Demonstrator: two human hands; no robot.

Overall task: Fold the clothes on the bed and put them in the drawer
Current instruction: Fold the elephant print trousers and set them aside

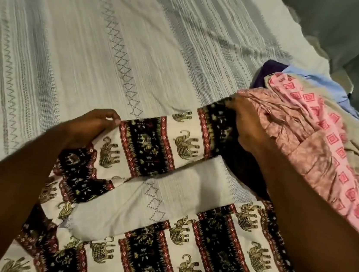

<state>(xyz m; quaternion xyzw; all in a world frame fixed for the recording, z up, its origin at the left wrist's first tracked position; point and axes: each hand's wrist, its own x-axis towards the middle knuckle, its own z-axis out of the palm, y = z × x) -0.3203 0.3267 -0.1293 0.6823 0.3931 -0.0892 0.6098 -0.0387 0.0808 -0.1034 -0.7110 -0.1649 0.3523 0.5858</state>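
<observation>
Two hands point(91, 125) point(246, 123), one elephant-print garment point(159, 147)

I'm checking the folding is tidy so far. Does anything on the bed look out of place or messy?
Mostly the unfolded pile at the bed's right edge: pink, beige, blue and purple pieces heaped crumpled. Both hands, left hand and right hand, grip the elephant-print garment, mid-fold. No damage visible.

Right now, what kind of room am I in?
Most likely a bedroom: a bed with a white woven bedspread, a heap of unfolded clothes on its right, and an elephant-print garment spread out for folding.
</observation>
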